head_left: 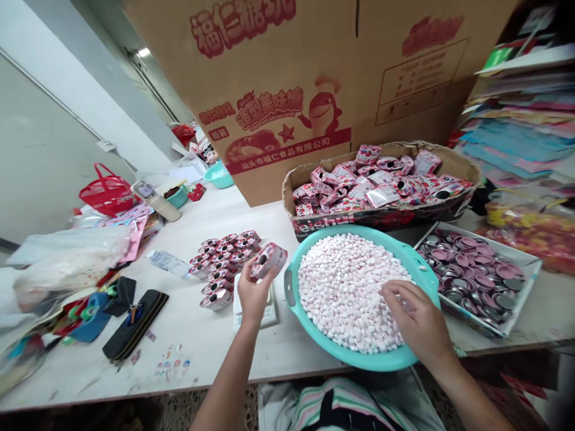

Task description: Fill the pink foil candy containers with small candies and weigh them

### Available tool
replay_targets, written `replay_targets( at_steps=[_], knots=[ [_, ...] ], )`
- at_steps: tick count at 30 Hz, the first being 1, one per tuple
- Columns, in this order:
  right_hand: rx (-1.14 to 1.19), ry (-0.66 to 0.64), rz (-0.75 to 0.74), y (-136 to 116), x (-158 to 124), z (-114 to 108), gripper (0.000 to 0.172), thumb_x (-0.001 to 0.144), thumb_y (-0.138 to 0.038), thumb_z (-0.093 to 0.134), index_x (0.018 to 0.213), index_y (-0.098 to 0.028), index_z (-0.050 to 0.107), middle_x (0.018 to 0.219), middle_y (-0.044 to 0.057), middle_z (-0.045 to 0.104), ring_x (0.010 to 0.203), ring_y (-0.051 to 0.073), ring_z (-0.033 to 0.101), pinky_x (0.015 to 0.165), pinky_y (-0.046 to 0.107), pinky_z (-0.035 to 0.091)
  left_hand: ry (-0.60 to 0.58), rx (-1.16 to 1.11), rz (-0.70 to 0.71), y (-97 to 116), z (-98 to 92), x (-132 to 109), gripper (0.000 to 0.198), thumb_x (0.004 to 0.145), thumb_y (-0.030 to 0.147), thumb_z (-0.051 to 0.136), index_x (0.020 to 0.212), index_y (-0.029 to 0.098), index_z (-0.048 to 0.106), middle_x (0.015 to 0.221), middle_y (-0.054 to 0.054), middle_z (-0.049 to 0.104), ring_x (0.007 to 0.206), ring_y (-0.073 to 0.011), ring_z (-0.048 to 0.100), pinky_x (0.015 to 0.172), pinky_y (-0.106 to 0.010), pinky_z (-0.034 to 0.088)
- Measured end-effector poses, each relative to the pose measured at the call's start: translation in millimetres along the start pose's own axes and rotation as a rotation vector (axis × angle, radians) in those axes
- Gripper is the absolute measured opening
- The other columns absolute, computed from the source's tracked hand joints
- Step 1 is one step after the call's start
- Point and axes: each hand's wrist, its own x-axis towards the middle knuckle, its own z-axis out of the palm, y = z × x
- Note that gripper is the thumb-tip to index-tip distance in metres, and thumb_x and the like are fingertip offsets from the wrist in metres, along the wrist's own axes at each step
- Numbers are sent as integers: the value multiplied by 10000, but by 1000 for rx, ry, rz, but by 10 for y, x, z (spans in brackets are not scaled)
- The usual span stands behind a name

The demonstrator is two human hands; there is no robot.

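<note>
Can [268, 260], small and pink, pinched tight in the fingers of the left hand [254, 293]. Tipped on its side, round hole showing. Up just above the table [202, 341], at 9 o'clock from the bowl [359, 360].

Candies [341, 287], pink and white, heaped in the teal bowl. Right hand [415, 320] palm down on the heap, at 4 o'clock in the bowl, fingers bent into the candies. Cannot tell if any candy is held.

More cans [222, 266] bunched on the table, at 9 o'clock from the held can. Tray [524, 294] of round lids just beside the bowl, at 3 o'clock. Box [453, 161] of pink packets at 12 o'clock from the bowl. Big carton [314, 90] right behind that box.
</note>
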Motion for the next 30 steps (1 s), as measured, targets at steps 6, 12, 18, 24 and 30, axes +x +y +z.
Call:
replay_targets(
  at_steps=[6, 12, 18, 24, 30],
  knots=[
    [-9, -31, 10, 30, -3, -1, 219, 872, -391, 500, 831, -215, 625, 940, 45, 653, 938, 202, 594, 879, 330, 425, 123, 238, -121, -595, -596, 201, 496, 586, 361, 780, 1011, 163, 617, 893, -74, 682, 804, -236, 646, 774, -410, 527],
    [-62, -45, 56, 40, -25, -12, 245, 865, -424, 496, 844, -221, 630, 966, 39, 656, 950, 206, 599, 877, 329, 428, 75, 334, -97, -927, -751, 217, 459, 575, 323, 783, 988, 194, 631, 819, -24, 675, 724, -205, 617, 772, -420, 511],
    [-131, -29, 69, 43, -43, -11, 270, 847, -450, 498, 824, -224, 645, 969, 41, 671, 925, 224, 622, 832, 329, 462, -9, 371, 2, -918, -809, 174, 558, 627, 321, 774, 1138, 239, 566, 1108, -38, 654, 1005, -223, 614, 899, -361, 474],
    [-175, -64, 83, 20, -23, -41, 272, 843, -440, 499, 812, -220, 654, 971, 55, 675, 894, 228, 631, 825, 323, 467, 75, 473, 188, -901, -991, -2, 555, 706, 383, 727, 1194, 209, 527, 1129, -79, 648, 1072, -233, 600, 964, -387, 448],
    [-192, -85, 121, -1, -20, -38, 283, 827, -457, 502, 811, -222, 659, 962, 44, 677, 869, 220, 629, 809, 306, 459, 133, 500, 149, -963, -1139, -166, 493, 716, 401, 714, 1141, 207, 557, 1094, -80, 663, 1059, -246, 609, 953, -402, 452]
  ],
)
